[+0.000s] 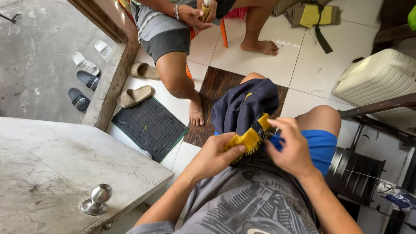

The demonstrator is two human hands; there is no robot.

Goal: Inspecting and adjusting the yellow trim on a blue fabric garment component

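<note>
On the person's lap, over the blue shorts [323,145], lies a dark navy garment [242,106] with a yellow ribbed band [249,138] along its edge. That band runs aslant, from lower left up toward the right, between both hands. Left hand [216,154] comes in from the lower left, thumb on top, its fingers pinching the band's lower end. Right hand [292,147] reaches from the right, fingers curled and pinching the upper end beside the cloth. Both forearms angle inward over a grey printed shirt [255,203]. Beyond, another person's bare leg [180,82] stands by a dark mat [149,125], sandals [134,95] nearby; a grey table [52,164] with a metal knob [99,198] sits left.
</note>
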